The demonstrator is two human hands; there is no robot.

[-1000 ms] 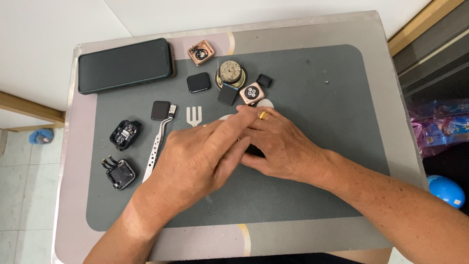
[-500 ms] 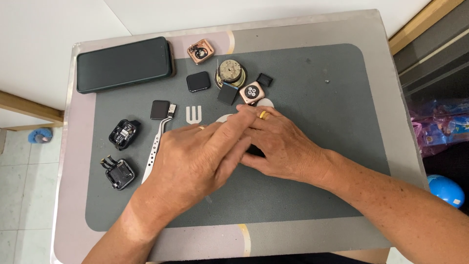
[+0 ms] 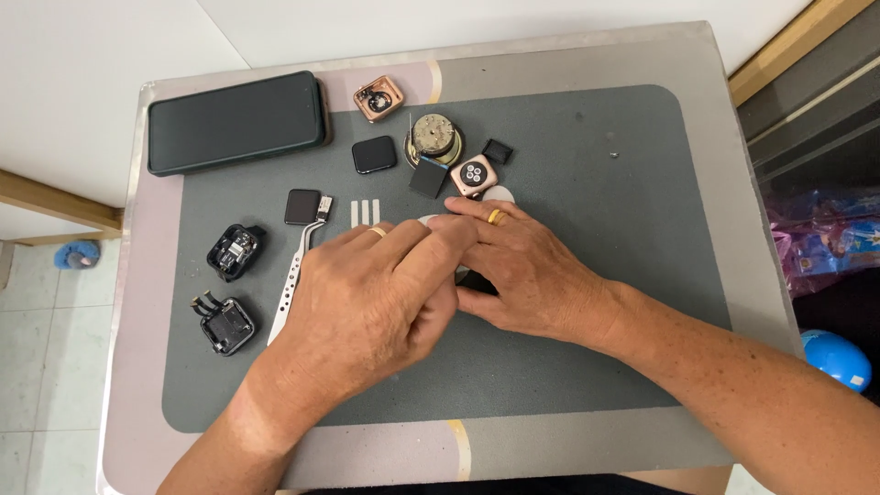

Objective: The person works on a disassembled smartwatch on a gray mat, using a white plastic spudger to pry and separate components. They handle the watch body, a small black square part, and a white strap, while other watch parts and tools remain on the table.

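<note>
My left hand [image 3: 367, 293] and my right hand [image 3: 527, 270] meet at the middle of the dark grey work mat [image 3: 587, 156]. The left fingers lie over the right fingers. A small dark part [image 3: 477, 280] shows in the gap under my right thumb and is mostly hidden. What my left fingers touch is covered. White plastic picks [image 3: 500, 193] peek out just beyond the fingertips. Each hand wears a gold ring.
Beyond the hands lie a rose-gold watch case [image 3: 474, 175], a round metal part [image 3: 434, 137], black square pieces [image 3: 374, 154], another rose-gold case [image 3: 378, 98] and a dark phone [image 3: 236, 121]. White tweezers [image 3: 293, 275] and two black watch bodies [image 3: 229, 323] lie to the left.
</note>
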